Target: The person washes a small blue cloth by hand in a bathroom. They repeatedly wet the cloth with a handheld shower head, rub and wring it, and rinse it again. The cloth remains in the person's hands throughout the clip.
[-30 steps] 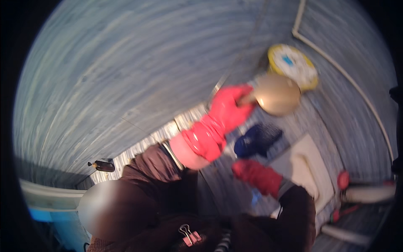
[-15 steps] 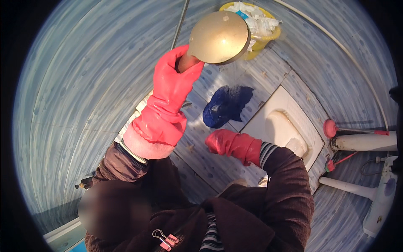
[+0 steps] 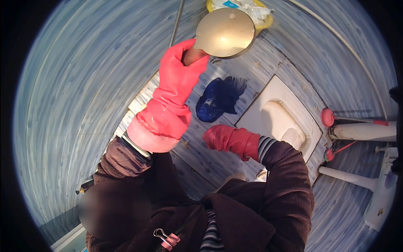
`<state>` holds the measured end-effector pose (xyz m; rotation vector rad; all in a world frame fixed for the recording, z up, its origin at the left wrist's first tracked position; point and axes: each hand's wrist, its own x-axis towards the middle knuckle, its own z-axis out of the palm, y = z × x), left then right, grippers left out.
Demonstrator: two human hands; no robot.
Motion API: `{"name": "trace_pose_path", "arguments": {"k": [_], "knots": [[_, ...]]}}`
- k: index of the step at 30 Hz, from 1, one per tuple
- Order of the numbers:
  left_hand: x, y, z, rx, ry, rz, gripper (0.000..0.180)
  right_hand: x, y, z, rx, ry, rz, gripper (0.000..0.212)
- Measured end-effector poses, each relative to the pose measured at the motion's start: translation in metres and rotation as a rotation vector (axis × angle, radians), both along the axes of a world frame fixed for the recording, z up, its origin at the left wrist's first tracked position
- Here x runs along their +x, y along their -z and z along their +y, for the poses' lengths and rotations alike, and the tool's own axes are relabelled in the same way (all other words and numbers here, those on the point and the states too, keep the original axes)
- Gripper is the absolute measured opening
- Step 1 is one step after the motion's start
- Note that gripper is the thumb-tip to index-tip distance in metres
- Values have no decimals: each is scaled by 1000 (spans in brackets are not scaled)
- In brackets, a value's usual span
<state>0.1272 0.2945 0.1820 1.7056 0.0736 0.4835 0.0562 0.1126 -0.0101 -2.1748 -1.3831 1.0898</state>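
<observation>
My left hand [image 3: 181, 69], in a pink rubber glove, is closed around the reddish handle of a shower head [image 3: 226, 32]. Its round gold-coloured side faces up, high over the floor. Below it a wet, dark blue, cloth-like heap [image 3: 220, 98] lies on the tiles. My right hand [image 3: 226, 140], gloved in the same colour, is curled closed just on the near side of that heap, apart from it. Its fingertips are turned away, so anything inside them is hidden.
A white squat toilet [image 3: 289, 113] is set in the floor at right. Beyond it a red plunger [image 3: 328, 117] leans by white pipes [image 3: 363, 131]. A yellow bin [image 3: 265, 21] full of paper stands at the back. A metal hose [image 3: 177, 23] runs along the left wall.
My left hand and the shower head have shifted slightly right and up in the picture. The floor, bin and blue heap sit a little higher and further left, as the view has tilted.
</observation>
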Motion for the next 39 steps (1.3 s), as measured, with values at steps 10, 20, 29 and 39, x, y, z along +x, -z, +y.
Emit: {"name": "trace_pose_path", "arguments": {"k": [10,20,29,39], "knots": [[-4,-5,5,20,-41,42,39,-1,15,-1,35,13,-8,22],[-1,-1,3,-33,-41,-1,38,-2,26,1,-11,32,25,20],[-4,-7,1,-28,-35,-6,36,-1,13,1,47,23,14,21],[-6,-13,-2,-56,-13,-23,34,0,14,5,-20,-36,-29,23]]}}
